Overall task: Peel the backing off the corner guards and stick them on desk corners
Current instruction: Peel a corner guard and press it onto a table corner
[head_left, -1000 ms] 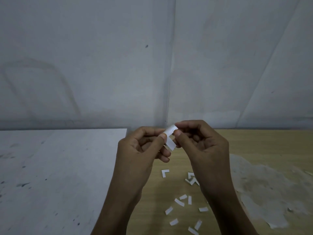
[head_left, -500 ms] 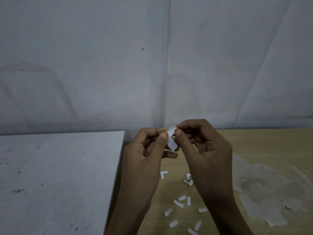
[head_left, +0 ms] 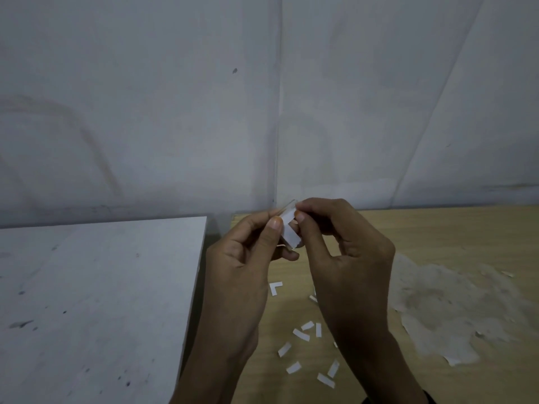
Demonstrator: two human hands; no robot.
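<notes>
To peel cleanly, pin the corner guard [head_left: 290, 230] firmly with one thumb and draw the backing off slowly from its loose edge, rather than tugging so the strip tears. Both hands are closed narrow on it: the left hand [head_left: 248, 258] pinches its left side between thumb and forefinger, the right hand [head_left: 344, 249] nips the top end. The guard is held in the air above the wooden counter [head_left: 437, 228], near its far left corner, over scattered white backing strips [head_left: 300, 335]
</notes>
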